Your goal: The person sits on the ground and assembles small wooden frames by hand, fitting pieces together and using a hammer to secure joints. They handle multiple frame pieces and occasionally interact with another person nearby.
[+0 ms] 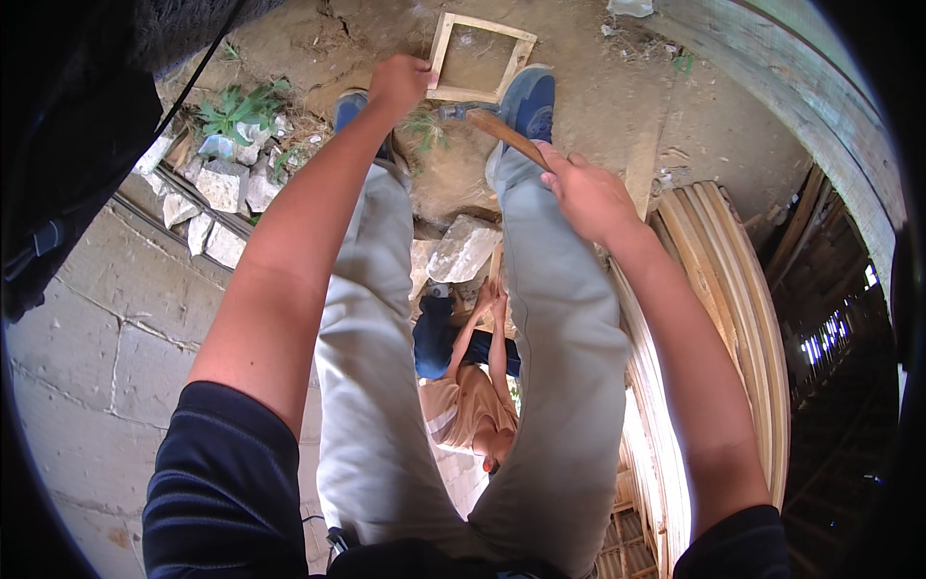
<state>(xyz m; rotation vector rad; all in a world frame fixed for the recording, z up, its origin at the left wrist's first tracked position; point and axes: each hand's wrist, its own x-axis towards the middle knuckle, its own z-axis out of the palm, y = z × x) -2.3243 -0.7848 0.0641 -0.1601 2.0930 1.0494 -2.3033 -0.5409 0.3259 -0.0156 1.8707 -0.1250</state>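
A small square wooden frame [490,26] sits on the dirt at the far middle, by the toes of my shoes. At its near left corner, my left hand [400,85] is closed on the frame's side bar. My right hand [585,195] grips a hammer by its wooden handle [513,137]. The metal hammer head [457,112] is just on the near side of the frame's near bar, between my shoes. Whether head and bar touch, I cannot tell.
Broken stones [223,185] and a green plant [237,113] lie left, beside a block wall [145,357]. Stacked wooden boards [728,289] stand right. A larger stone [465,249] lies between my legs. Another person [471,400], seen between my legs, holds a wooden strip.
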